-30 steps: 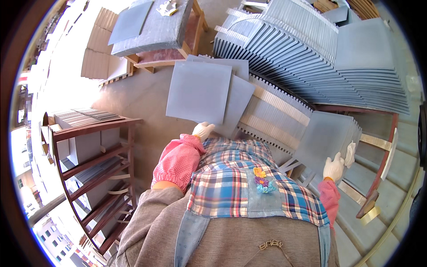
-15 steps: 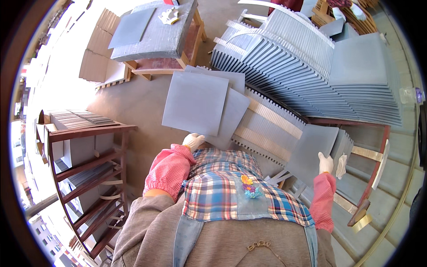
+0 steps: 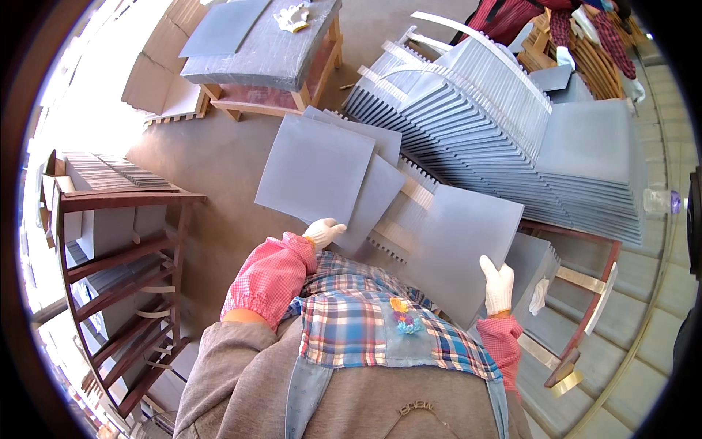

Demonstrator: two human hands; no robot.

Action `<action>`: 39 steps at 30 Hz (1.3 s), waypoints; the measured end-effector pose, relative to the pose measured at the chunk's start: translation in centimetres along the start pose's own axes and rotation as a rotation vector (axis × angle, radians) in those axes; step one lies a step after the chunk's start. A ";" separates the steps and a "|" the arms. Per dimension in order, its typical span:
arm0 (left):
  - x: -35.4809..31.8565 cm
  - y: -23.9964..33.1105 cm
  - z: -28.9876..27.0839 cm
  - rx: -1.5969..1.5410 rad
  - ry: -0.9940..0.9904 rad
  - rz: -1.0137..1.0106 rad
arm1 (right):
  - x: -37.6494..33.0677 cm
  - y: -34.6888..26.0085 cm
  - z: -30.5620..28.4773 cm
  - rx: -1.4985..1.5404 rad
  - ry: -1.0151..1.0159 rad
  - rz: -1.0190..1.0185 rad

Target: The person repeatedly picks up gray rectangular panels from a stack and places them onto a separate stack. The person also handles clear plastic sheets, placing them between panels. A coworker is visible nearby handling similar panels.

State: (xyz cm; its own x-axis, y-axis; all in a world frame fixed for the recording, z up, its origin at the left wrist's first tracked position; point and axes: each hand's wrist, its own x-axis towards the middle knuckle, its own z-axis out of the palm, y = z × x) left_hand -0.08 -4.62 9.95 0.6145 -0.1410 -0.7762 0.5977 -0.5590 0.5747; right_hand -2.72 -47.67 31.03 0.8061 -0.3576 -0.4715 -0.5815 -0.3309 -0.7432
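Filling the upper right of the view, a long slanted stack of grey slabs is being carried on a red metal frame, and its lower end is standing close in front of the person. At the left, a red shelving rack loaded with more grey sheets is being kept well apart from the hands. Farther off, a wooden bench is being used to bear a thick grey pile, with a pair of white gloves lying on top. A large grey tile is being held up by its lower edge in the left hand, whose gloved fingers are closed around it. A second grey tile is being gripped at its right edge by the gloved right hand, fingers clamped on it.
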 end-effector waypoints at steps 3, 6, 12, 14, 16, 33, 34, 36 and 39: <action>-0.4 3.9 -0.5 -0.179 -0.044 0.032 | -0.5 -3.8 4.9 0.201 -0.132 -0.067; -1.0 6.5 -1.8 -0.393 0.053 -0.003 | 1.1 -5.7 10.7 0.363 -0.226 0.014; 3.4 1.5 -8.3 -0.599 0.400 -0.124 | 8.3 -3.3 21.9 0.425 -0.390 0.177; 5.5 -1.0 -9.9 -0.535 0.490 -0.100 | 10.8 -0.7 25.1 0.415 -0.423 0.161; 7.9 -3.8 -10.4 -0.513 0.560 -0.099 | 12.8 1.7 27.5 0.305 -0.457 0.223; 7.2 1.4 -11.9 0.217 0.727 -0.242 | 17.4 6.4 33.1 0.022 -0.505 0.490; 7.4 1.0 -11.0 0.342 0.813 -0.166 | 17.2 6.2 33.3 -0.002 -0.487 0.493; 7.5 2.3 -10.6 0.295 0.770 -0.102 | 17.1 5.6 33.4 -0.057 -0.457 0.483; 7.4 4.7 -11.3 0.305 0.686 0.128 | 16.7 4.8 33.6 -0.124 -0.419 0.465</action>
State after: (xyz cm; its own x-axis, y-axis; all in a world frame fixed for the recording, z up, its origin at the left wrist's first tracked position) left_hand 13.14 0.91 9.85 0.9115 0.2635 -0.3159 0.3923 -0.7877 0.4750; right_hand 11.62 -25.88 3.58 0.4260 -0.1242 -0.8961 -0.8693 -0.3306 -0.3675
